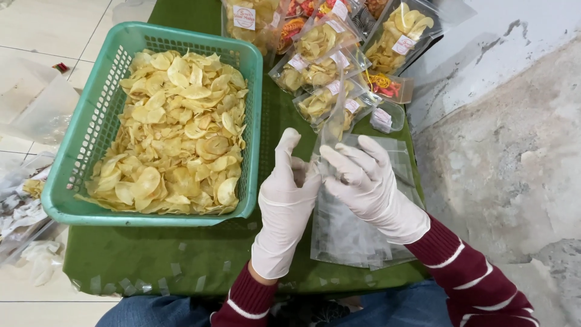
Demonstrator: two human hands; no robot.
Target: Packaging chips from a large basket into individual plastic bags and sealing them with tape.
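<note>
- One green basket (109,91) sits on the green table (151,254). It is full of thin yellow chips (175,133) (too many to count).
- Two hands in white gloves are just beside the basket, on the side away from the floor tiles.
- The left hand (284,194) and the right hand (363,178) are close together. Both pinch one clear plastic bag (333,121) between thumb and fingers.
- The clear bag is thin and empty. It stands up from the fingers, and its long side points away from the person, toward the far end of the basket.
- One flat stack of empty clear bags (357,236) lies on the table under the right hand, a little way from the basket. I cannot tell how many bags are in it.
- Past the hands, near the far corner of the basket, lie filled chip packets (321,66) with small white labels. About seven show.
- One small clear tub (387,116) sits just beside those packets.
</note>
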